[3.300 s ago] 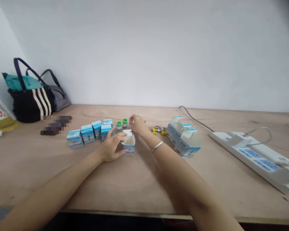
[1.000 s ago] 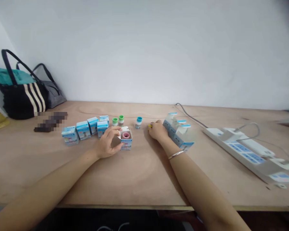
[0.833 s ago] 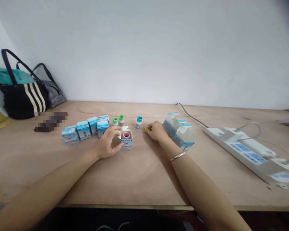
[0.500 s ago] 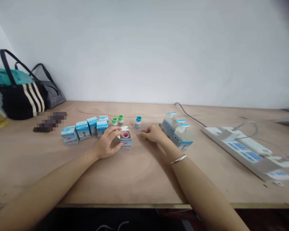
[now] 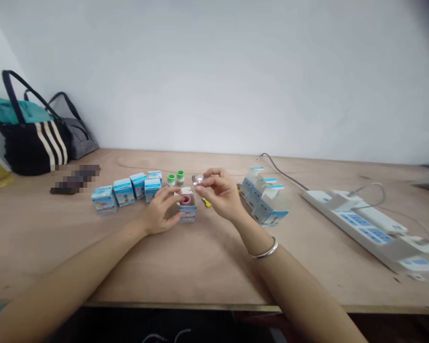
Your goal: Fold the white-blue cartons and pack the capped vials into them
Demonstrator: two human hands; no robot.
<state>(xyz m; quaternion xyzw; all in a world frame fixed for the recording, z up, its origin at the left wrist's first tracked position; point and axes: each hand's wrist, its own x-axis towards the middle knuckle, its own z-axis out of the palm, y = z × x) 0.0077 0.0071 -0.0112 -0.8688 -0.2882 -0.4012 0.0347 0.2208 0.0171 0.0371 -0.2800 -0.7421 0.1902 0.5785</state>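
Observation:
My left hand (image 5: 161,209) steadies a small open white-and-blue box (image 5: 188,215), thumb by its near side and fingers at its raised flap. Inside the box sits a pink ring-topped piece (image 5: 185,200). Raised above the table to the right of the box, my right hand (image 5: 219,193) pinches a small clear, shiny container (image 5: 197,180) between thumb and fingers. A yellow item (image 5: 206,203) lies on the table below that hand. Two green-topped bottles (image 5: 170,179) stand behind the box. The blue-topped bottle does not show; I cannot tell whether it is hidden or held.
Several closed small boxes (image 5: 124,193) stand to the left. Open boxes (image 5: 268,205) with raised flaps are on the right, near a white power strip (image 5: 364,226) with cables. A dark pixelated object (image 5: 75,180) and bags (image 5: 35,143) lie far left.
My right hand has risen from the table and moved slightly left, now showing a clear container in its fingers. The yellow item is uncovered. My left hand stays at the box.

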